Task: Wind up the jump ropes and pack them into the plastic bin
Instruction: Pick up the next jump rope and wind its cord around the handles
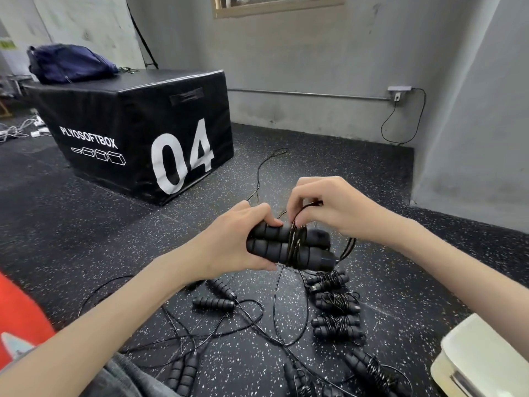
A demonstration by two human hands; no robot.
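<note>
1. Both hands are up off the floor (pixel 86 230), left hand (pixel 229 242) and right hand (pixel 323 207) busy with one pair of handles (pixel 286 243), so that middle spot is taken.
2. Right under them it's a mess: loose cords (pixel 229 328) looping all over the floor, easy to snag.
3. Wound bundles (pixel 335 305) sit in a row toward the floor's right side, near the white bin (pixel 481 356) at the lower right corner.
4. Big black plyo box (pixel 137 124) blocks the far left.
5. Open floor between the box and the right wall (pixel 472 124), just one stray cord (pixel 263 167) there.
</note>
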